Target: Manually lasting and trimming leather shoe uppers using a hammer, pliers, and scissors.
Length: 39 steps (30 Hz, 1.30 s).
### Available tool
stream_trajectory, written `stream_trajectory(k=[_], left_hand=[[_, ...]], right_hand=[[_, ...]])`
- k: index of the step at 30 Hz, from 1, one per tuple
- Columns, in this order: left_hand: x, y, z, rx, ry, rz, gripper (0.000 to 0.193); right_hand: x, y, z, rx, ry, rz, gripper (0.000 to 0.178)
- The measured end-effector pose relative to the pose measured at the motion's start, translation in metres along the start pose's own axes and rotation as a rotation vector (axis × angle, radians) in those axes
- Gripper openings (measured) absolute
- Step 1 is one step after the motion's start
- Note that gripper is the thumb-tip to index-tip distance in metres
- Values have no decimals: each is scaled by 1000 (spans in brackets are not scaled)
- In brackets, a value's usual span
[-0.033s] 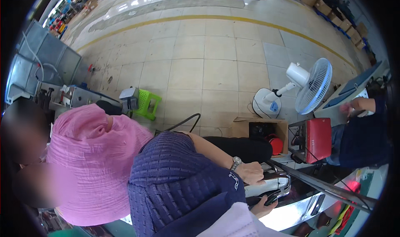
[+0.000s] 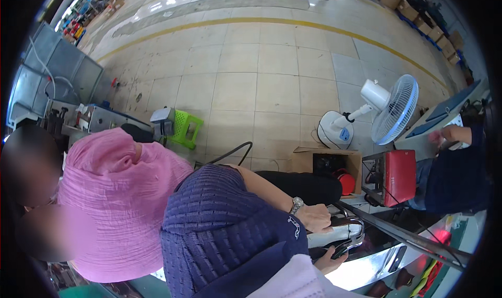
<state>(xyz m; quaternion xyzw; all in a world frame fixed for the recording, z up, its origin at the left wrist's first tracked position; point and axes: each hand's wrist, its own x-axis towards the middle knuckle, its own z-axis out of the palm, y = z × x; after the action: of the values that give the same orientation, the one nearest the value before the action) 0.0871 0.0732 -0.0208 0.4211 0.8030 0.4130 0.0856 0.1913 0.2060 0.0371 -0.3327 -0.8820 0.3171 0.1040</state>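
Observation:
My left hand (image 2: 316,218), with a metal-banded watch (image 2: 297,204) on the wrist, rests at the near end of a white machine head (image 2: 334,232) with a shiny metal end. Its fingers curl downward, and what is under them is hidden. Just below it, my right hand (image 2: 328,261) is closed on a dark, glossy piece (image 2: 340,250) beside the machine head. Thumb and fingers grip the piece's edge; its exact kind cannot be made out. Under my right hand lies a bright, reflective work surface (image 2: 361,272).
A cardboard box (image 2: 303,161), a red-padded seat (image 2: 399,177) and a white-blue fan (image 2: 395,109) stand beyond my arms. A metal bar (image 2: 402,234) crosses at right. A person in pink (image 2: 120,209) is at left, another in dark clothes (image 2: 455,177) at right. Brown pieces (image 2: 379,288) lie lower right.

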Motion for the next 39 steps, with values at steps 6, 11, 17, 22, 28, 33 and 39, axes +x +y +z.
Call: stream_trajectory(k=[6, 11, 17, 22, 28, 33, 39], left_hand=[[0, -2, 9, 20, 66, 79, 45], [4, 1, 12, 112, 118, 178, 39], [8, 2, 21, 144, 169, 211, 35], [9, 5, 23, 149, 72, 170, 28], [10, -2, 20, 173, 86, 258, 33], [8, -3, 9, 60, 87, 248, 35], [8, -2, 5, -89, -41, 84, 47]], right_hand=[[0, -4, -4, -66, -12, -57, 43], [5, 3, -5, -78, -20, -19, 54], [6, -2, -8, -82, -29, -32, 52], [3, -3, -11, -148, -31, -50, 46], [1, -16, -12, -88, -56, 7, 51], [-1, -11, -14, -83, -37, -12, 52], [4, 2, -14, 70, -47, 31, 55]])
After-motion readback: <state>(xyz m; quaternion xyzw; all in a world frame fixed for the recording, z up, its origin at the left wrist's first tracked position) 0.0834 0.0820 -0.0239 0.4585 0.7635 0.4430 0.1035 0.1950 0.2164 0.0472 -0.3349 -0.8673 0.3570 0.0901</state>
